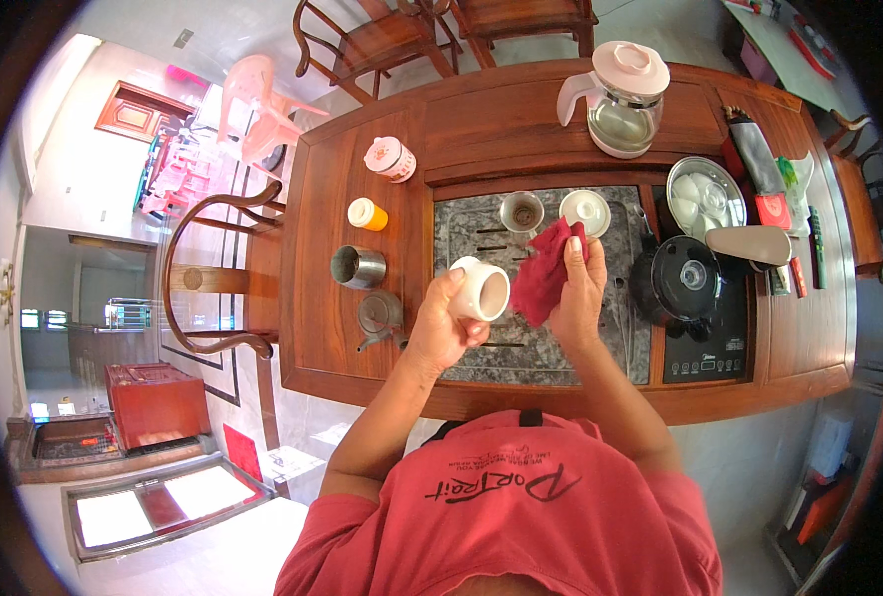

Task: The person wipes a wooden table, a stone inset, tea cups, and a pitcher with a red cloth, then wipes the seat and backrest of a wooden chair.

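My left hand (441,328) grips a small white ceramic cup (478,289), tilted so its mouth faces right. A crumpled dark red cloth (544,279) is pinched in my right hand (581,298), just right of the cup and apart from it. Both hands are above the grey stone tea tray (478,365) set into the wooden table. Beyond them on the tray stand a gaiwan-like cup (522,213) with dark residue inside and a white lid or dish (584,211), partly behind the cloth.
Left of the tray stand a teapot (380,313), a metal cup (358,267), an orange container (367,214) and a pink-lidded jar (390,159). A glass pitcher (624,112) stands at the back. To the right are a black kettle (684,278), a bowl of cups (706,200) and an induction cooker (706,350).
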### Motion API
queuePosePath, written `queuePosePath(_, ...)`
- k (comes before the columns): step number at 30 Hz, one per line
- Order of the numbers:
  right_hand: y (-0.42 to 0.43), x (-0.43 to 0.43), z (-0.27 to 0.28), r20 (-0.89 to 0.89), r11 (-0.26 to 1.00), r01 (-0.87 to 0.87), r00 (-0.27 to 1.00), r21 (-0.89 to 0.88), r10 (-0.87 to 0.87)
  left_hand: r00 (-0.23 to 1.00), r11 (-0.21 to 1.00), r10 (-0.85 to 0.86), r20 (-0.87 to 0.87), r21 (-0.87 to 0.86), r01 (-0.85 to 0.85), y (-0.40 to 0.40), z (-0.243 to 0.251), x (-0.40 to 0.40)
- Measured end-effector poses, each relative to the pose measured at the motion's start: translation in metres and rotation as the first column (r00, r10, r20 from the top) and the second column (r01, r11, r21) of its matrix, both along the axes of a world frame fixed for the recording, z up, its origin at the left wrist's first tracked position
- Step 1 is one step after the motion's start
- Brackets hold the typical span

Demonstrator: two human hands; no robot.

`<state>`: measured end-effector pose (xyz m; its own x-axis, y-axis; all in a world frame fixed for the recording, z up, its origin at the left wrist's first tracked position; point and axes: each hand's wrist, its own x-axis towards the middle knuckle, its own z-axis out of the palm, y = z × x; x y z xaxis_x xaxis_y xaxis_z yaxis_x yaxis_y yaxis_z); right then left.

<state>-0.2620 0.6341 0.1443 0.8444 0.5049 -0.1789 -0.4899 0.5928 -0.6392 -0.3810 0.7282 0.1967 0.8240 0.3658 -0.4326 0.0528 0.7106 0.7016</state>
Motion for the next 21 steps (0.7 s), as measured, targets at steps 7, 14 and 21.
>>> queuePosePath(7,-0.009,-0.010,0.004,-0.041,0.981,-0.118,0.991,0.152,0.125,0.984,0.394,-0.130,-0.120,0.905,0.162,0.009,0.010,0.000)
queuePosePath(14,-0.013,-0.034,0.013,0.410,0.995,-0.099,0.907,-0.011,0.094,0.991,0.155,0.068,-0.117,0.982,0.106,-0.007,0.017,0.010)
queuePosePath(21,-0.010,-0.019,0.016,0.079,0.962,-0.274,0.959,-0.005,0.273,0.989,-0.073,-0.111,-0.095,0.994,0.087,-0.016,0.018,0.011)
